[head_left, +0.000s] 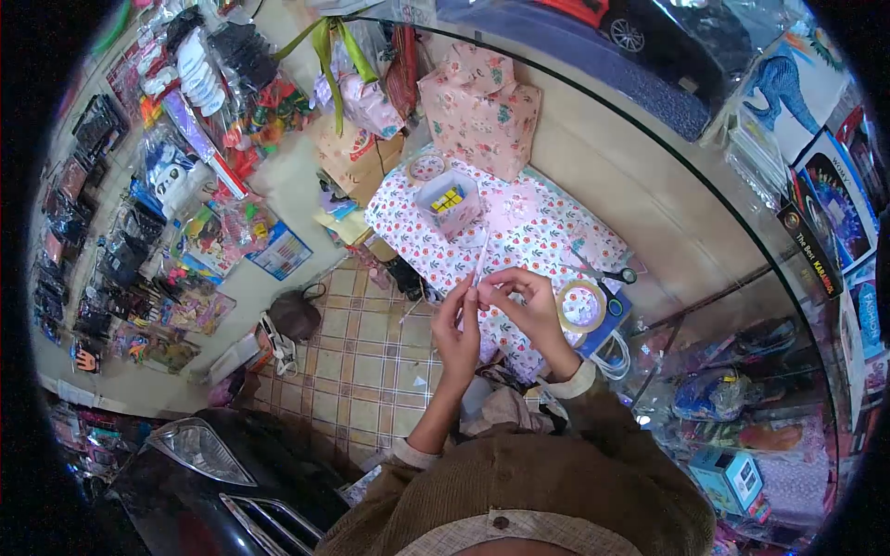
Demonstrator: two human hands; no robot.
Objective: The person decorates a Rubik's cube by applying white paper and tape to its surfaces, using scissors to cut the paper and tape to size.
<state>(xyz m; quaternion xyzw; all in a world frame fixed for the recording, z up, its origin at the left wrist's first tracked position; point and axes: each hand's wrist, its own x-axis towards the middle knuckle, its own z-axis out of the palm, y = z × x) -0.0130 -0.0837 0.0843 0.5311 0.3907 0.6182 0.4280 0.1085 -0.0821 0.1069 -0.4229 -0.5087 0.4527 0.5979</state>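
Note:
My left hand (456, 329) is closed, its thumb and fingertips pinching a thin pale strip (483, 252) that stands up past the fingers. Meeting it at the fingertips, my right hand (527, 308) is closed in a pinch at the strip's lower end; the exact grip is partly hidden. Both hands are above a table covered with flower-print paper (547, 222). Just beyond them sits a small whitish open box (454, 221), with a yellow-and-white puzzle cube (449, 199) inside.
Scissors (607, 271) and a roll of tape (581, 307) lie to the right. Another tape roll (427, 168) is behind the box. A floral-wrapped package (482, 116) stands at the back. A glass shelf edge (691, 162) curves along the right; a black motorcycle (213, 491) is lower left.

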